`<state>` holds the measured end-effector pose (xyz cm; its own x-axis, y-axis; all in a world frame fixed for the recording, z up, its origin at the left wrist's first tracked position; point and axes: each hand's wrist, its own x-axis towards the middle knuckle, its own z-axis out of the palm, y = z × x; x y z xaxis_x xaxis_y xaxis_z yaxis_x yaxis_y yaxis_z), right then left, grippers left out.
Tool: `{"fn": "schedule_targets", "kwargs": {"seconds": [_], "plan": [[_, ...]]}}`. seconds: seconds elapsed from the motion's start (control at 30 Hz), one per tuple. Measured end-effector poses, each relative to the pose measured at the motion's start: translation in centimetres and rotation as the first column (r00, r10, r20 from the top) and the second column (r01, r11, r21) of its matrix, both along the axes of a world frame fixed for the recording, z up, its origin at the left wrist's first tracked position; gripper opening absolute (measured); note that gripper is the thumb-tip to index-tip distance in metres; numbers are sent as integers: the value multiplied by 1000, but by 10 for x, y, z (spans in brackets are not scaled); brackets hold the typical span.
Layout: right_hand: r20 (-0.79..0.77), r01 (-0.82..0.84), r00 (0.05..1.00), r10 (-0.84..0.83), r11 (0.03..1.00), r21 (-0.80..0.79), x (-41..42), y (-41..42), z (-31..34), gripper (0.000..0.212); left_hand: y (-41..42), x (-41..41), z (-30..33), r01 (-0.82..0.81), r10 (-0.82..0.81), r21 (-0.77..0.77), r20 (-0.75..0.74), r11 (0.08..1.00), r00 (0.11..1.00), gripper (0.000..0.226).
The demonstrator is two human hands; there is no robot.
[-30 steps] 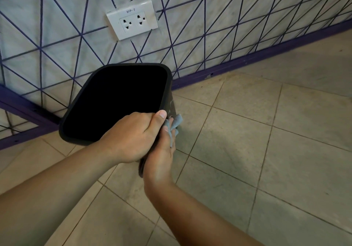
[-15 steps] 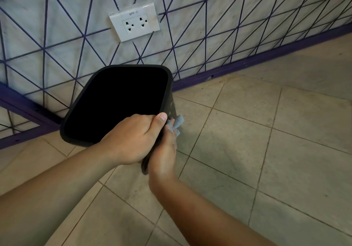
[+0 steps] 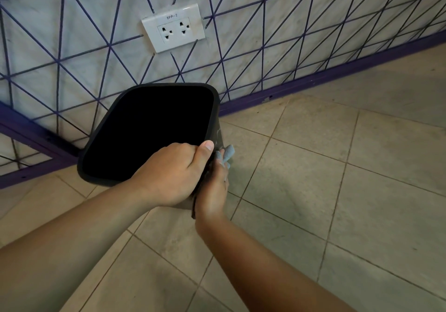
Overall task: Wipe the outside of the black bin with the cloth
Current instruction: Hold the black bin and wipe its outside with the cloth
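Observation:
The black bin (image 3: 215,118) is held tilted above the tiled floor, its dark opening facing me. My left hand (image 3: 173,171) grips the bin's near right rim, thumb on the outside corner. My right hand (image 3: 213,188) presses a light blue cloth (image 3: 225,154) against the bin's outer right side, just below the rim. Only a small bunch of the cloth shows past my fingers; the rest is hidden under my hand. The bin's lower body is hidden behind my hands.
A marbled wall with a purple line pattern and purple baseboard (image 3: 313,80) runs behind the bin. A white double socket (image 3: 173,28) is mounted on it. Beige floor tiles (image 3: 337,179) spread to the right and front.
The bin and both hands have held nearly the same pose. My right hand with the cloth has shifted slightly along the bin's side.

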<state>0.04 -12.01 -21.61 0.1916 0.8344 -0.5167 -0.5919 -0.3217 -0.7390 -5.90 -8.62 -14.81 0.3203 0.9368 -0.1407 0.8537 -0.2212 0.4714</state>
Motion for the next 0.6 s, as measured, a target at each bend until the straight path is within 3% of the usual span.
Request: {"fn": "schedule_targets", "kwargs": {"seconds": [0.17, 0.3, 0.43, 0.6], "plan": [[10, -34, 999, 34, 999, 31, -7, -8, 5, 53, 1, -3, 0, -5, 7, -64, 31, 998, 999, 56], [-43, 3, 999, -3, 1000, -6, -2, 1, -2, 53, 1, 0, 0, -9, 9, -16, 3, 1000, 1000, 55], [-39, -43, 998, 43, 999, 19, -7, -9, 12, 69, 0, -3, 2, 10, -4, -89, 68, 996, 998, 53], [14, -16, 1000, 16, 999, 32, 4, 0, -7, 53, 1, -2, -2, 3, -2, -14, 37, 1000, 999, 54]]}}
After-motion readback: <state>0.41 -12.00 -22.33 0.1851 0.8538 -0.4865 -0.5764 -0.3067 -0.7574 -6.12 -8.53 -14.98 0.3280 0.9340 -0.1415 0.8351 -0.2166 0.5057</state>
